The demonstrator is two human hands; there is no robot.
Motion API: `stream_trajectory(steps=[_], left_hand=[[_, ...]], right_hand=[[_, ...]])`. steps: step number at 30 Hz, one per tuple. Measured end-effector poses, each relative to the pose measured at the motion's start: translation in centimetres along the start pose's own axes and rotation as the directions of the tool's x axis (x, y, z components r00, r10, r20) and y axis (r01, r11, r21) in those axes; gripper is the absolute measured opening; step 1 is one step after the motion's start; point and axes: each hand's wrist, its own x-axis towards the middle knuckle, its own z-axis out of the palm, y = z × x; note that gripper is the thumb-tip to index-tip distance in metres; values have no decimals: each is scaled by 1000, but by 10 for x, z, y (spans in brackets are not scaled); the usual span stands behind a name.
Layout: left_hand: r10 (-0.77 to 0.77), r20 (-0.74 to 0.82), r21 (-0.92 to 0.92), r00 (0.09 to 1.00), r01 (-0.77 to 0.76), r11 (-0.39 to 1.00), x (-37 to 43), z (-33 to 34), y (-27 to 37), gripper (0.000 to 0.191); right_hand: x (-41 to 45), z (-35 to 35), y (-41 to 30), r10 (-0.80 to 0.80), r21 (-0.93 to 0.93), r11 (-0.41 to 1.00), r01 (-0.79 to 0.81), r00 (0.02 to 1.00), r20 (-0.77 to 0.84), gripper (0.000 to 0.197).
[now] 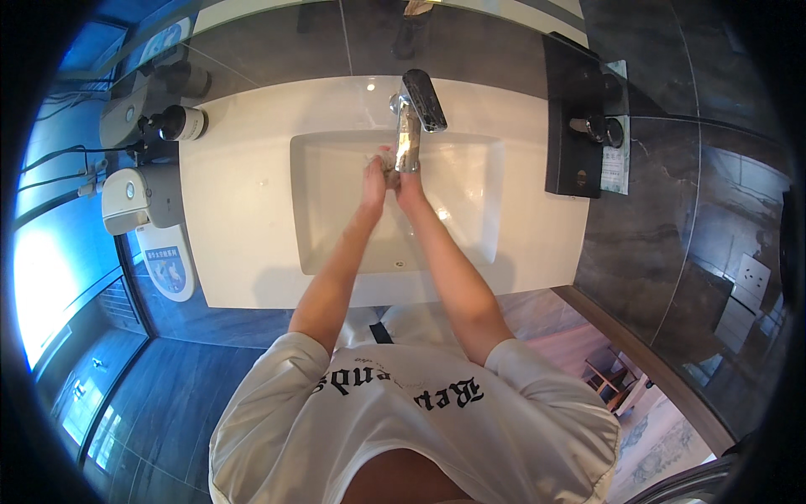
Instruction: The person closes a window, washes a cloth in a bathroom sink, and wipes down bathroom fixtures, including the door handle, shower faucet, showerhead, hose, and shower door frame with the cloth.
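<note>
Both my hands are together over the white washbasin (352, 233), beneath the spout of a chrome faucet (408, 142). A small crumpled pale thing, probably a wet cloth (389, 162), is pressed between them. My left hand (374, 181) closes on it from the left, fingers pointing away from me. From the right, my right hand (409, 186) meets it, with its fingers largely hidden behind the spout. The faucet's dark lever (425, 101) sits on top, tilted to the right. Whether water is running cannot be seen.
A dark pump bottle (184, 123) stands at the counter's (239, 208) back left corner. At the right are a black box (573, 157) and a pale packet (615, 164). A toilet (165, 258) is beyond the left edge; a wall socket (750, 275) is far right.
</note>
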Motion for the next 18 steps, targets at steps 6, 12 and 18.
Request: stream_trajectory(steps=[6,12,18], left_hand=[[278,311,939,909,-339,60,-31,2,58,51],[8,68,321,998,-30,947,-48,2,36,64],[-20,131,75,991,10,997,-30,12,27,66]], right_hand=[[5,-36,16,250,423,869,-256,966,71,28],[31,-50,24,216,681,694,-235,970,114,26],[9,-20,14,321,662,711,-237,947,-6,33]])
